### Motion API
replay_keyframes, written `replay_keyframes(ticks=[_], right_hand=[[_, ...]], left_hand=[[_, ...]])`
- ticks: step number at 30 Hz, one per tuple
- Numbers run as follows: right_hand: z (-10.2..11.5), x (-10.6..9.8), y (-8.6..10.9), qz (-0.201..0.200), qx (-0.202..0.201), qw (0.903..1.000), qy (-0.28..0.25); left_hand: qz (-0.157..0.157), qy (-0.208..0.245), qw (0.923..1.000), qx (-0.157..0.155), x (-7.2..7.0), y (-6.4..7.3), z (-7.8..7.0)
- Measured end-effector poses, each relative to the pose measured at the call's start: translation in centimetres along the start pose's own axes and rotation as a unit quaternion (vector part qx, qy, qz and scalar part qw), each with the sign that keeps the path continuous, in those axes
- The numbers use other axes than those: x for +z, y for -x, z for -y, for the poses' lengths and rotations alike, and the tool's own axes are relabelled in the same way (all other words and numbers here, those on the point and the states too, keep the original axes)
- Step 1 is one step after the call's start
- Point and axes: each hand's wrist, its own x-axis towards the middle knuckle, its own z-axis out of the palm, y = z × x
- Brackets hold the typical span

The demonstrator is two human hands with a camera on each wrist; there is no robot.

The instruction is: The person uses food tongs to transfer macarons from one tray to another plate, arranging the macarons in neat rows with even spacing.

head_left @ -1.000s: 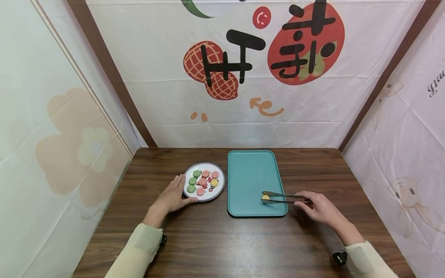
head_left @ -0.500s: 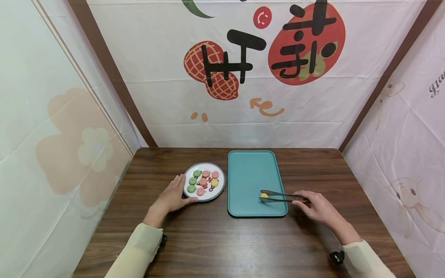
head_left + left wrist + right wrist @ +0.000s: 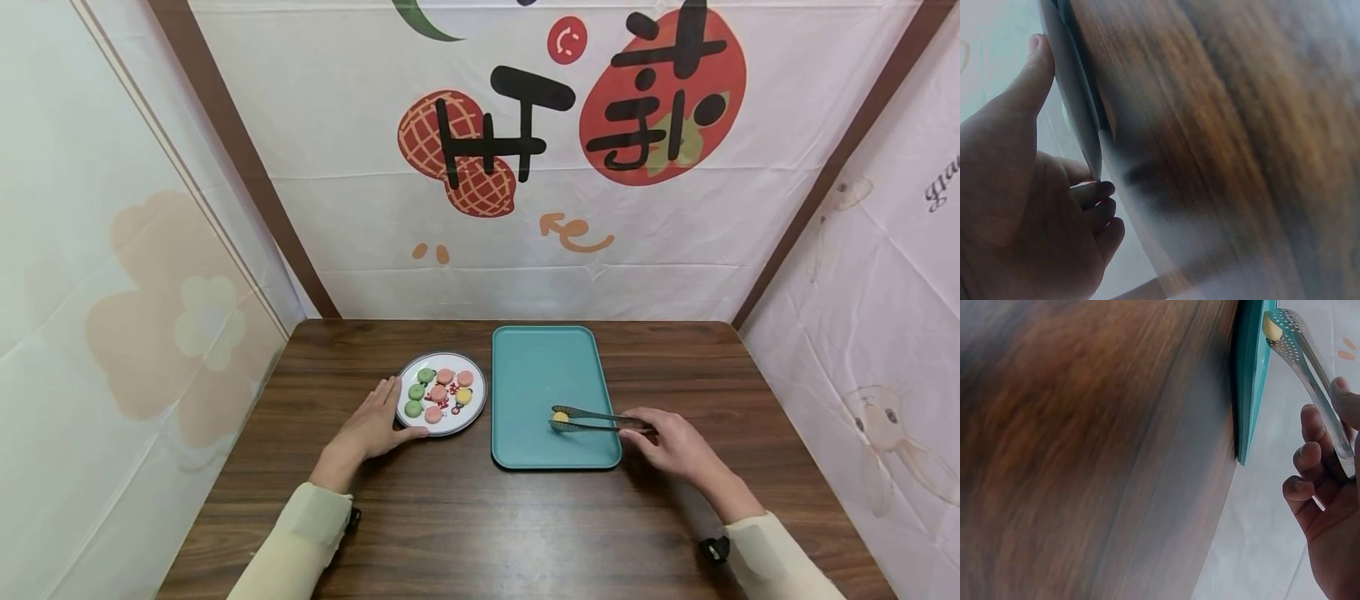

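My right hand [image 3: 663, 442] grips metal tongs [image 3: 1317, 397] with perforated tips. Between the tips sits a small yellow macaron [image 3: 560, 417], over the lower half of the teal tray [image 3: 540, 367]. On the left, my left hand [image 3: 371, 421] holds the rim of a round white plate [image 3: 461, 421], thumb at the near edge and fingers along the left side. Several green macarons [image 3: 416, 392], several pink macarons [image 3: 445, 377] and one yellow macaron [image 3: 464, 397] lie on that plate. The left wrist view shows the thumb and fingertips right at the plate's edge.
Plate and tray lie side by side on a dark wooden table [image 3: 480, 517], a narrow gap between them. A printed white cloth [image 3: 360, 217] hangs behind the table's far edge, and more cloth flanks both sides.
My right hand has moved left and slightly away from me, carrying the tongs and yellow macaron further over the tray. The left hand and plate have stayed in place.
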Motion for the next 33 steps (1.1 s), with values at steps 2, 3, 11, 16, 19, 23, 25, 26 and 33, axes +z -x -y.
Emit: replay_keyframes(ticks=[2, 3, 11, 16, 19, 23, 25, 26, 33], right_hand=[[0.1, 0.1, -0.1, -0.002, -0.003, 1.0, 0.0], [0.1, 0.1, -0.2, -0.003, -0.004, 1.0, 0.0], [0.4, 0.4, -0.4, -0.008, -0.007, 0.9999, -0.007], [0.5, 0.5, -0.7, -0.005, -0.001, 1.0, -0.001], [0.5, 0.6, -1.0, -0.005, 0.0, 1.0, 0.003], [0.5, 0.9, -1.3, -0.009, -0.007, 0.9999, 0.011], [0.5, 1.0, -1.5, -0.012, -0.013, 0.9998, 0.013], [0.6, 1.1, -1.6, -0.013, -0.015, 0.9997, 0.014], [1.1, 1.5, -2.3, -0.006, -0.02, 0.9997, 0.012]], left_hand=[[0.0, 0.0, 1.0, 0.0, 0.0, 0.0, 0.0], [0.0, 0.0, 1.0, 0.001, -0.1, 0.0, 0.0], [0.0, 0.001, 1.0, 0.002, -0.1, -0.1, 0.1], [0.002, -0.001, 1.0, 0.001, -0.1, -0.2, 0.1], [0.002, -0.003, 1.0, 0.001, -0.1, -0.2, 0.1], [0.003, -0.003, 1.0, -0.003, -0.1, -0.2, 0.0], [0.003, -0.002, 1.0, -0.003, -0.2, -0.2, 0.0], [0.004, -0.002, 1.0, -0.003, -0.2, -0.2, 0.0], [0.004, -0.002, 1.0, 0.0, -0.1, -0.2, 0.1]])
